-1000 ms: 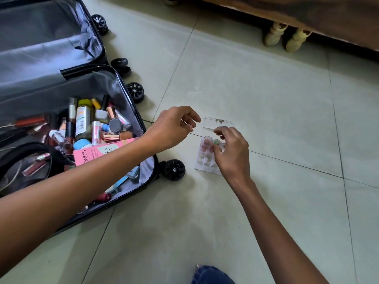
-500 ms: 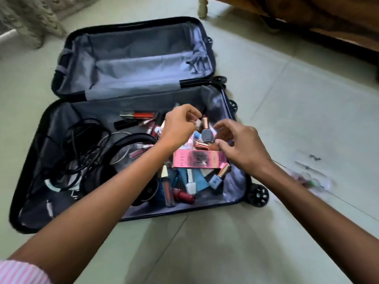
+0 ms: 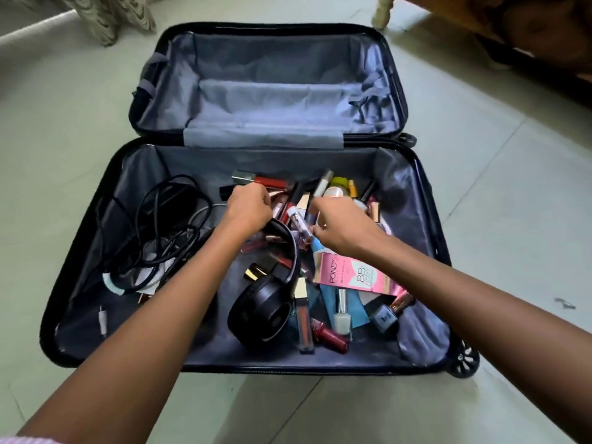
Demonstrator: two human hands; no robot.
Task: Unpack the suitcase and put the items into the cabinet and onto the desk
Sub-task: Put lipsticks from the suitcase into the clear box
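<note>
Okay, head view: suitcase lies open on floor, near half holding cosmetics, headphones, cables. Right hand pinches clear tube over the cosmetics; left hand curled into pile just beside, grip can't be told.

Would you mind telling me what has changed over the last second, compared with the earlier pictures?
Both hands came away from the clear packet on the floor and moved leftward into the suitcase. The left hand now curls over the cosmetics; the right hand appears to pinch a clear tube. The headphones, cables and pink box lie as before.
</note>
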